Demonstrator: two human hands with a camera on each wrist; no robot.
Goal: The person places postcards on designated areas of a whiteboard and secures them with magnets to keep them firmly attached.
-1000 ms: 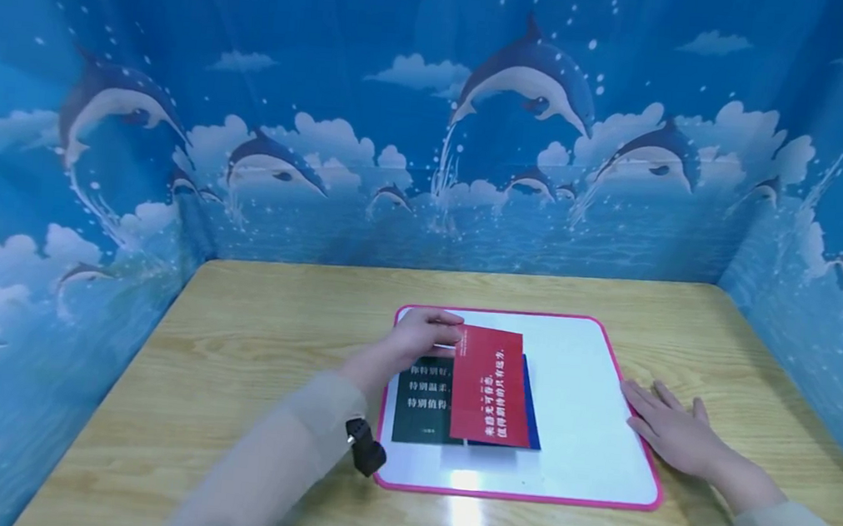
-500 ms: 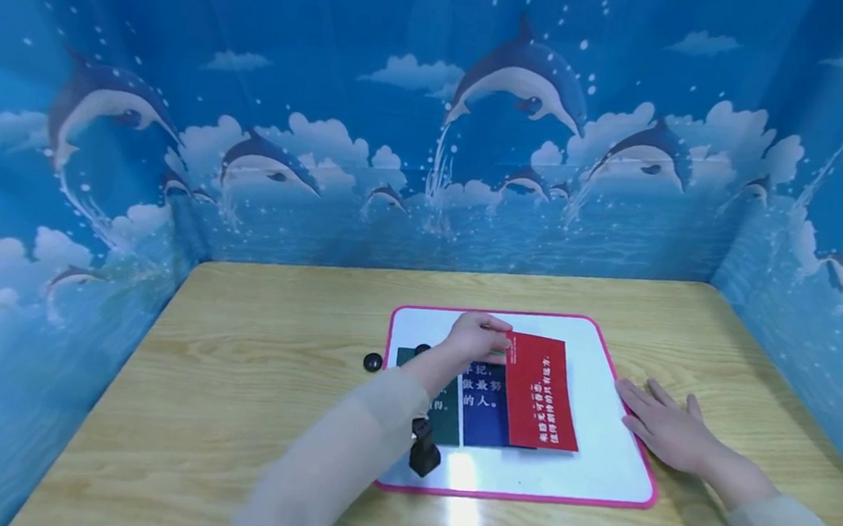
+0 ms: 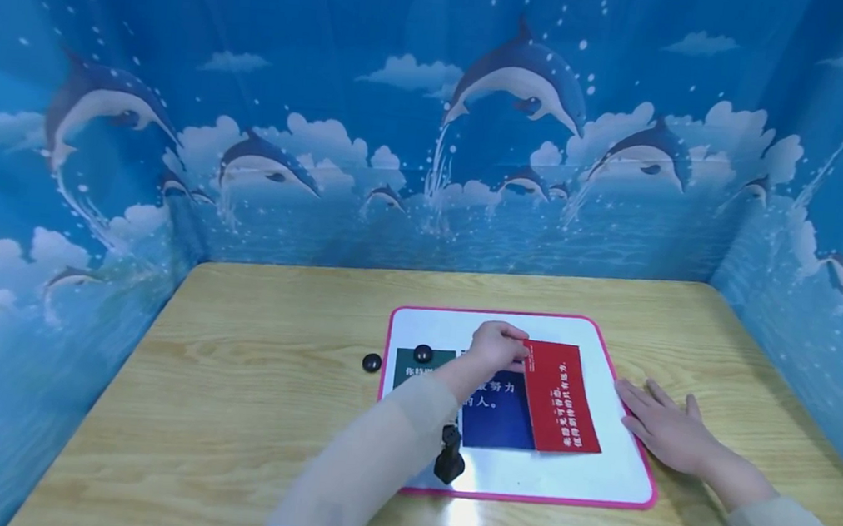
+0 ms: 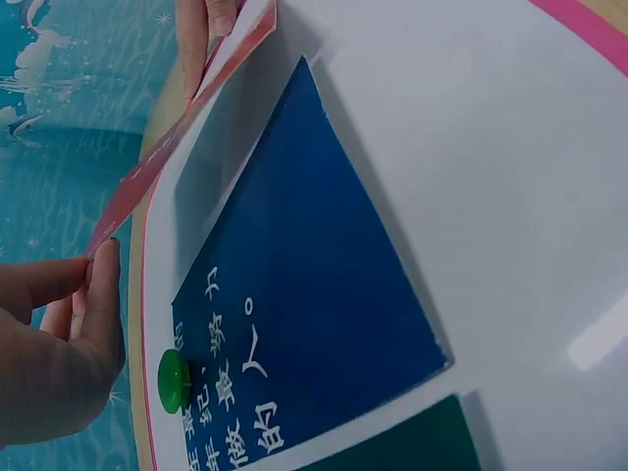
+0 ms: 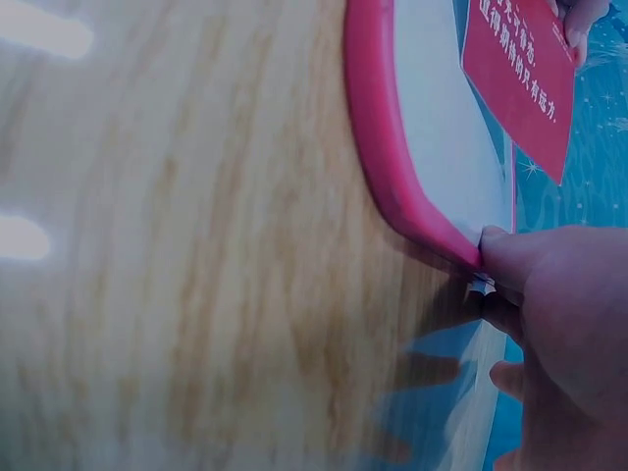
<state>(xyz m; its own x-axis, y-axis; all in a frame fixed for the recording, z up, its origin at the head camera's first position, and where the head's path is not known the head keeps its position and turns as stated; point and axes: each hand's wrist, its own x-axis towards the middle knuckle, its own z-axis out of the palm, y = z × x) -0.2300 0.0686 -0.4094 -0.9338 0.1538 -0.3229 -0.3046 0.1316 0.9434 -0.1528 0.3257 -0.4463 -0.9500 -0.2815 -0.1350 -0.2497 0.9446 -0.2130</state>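
In the head view my left hand [image 3: 497, 347] pinches a red card [image 3: 560, 398] with white writing by its upper left corner. The left wrist view shows this card [image 4: 147, 177] edge-on, tilted up off the whiteboard [image 3: 523, 477], with thumb and fingertips on its end. Beside it a blue card [image 3: 498, 424] lies on the board, with a round green magnet [image 4: 174, 381] at its top edge. A dark green card [image 3: 404, 370] lies further left, partly hidden by my forearm. My right hand [image 3: 677, 436] rests palm down at the board's right edge, its thumb touching the pink rim [image 5: 432, 221].
One round black magnet [image 3: 423, 352] sits on the green card and another black magnet [image 3: 371, 363] lies on the wooden table [image 3: 245, 381] left of the board. A blue dolphin-print curtain [image 3: 328, 121] surrounds the table's back and sides.
My left hand has carried the red card to the right, off the green card and past most of the blue one. The black magnets have come into sight. My right hand stays put.
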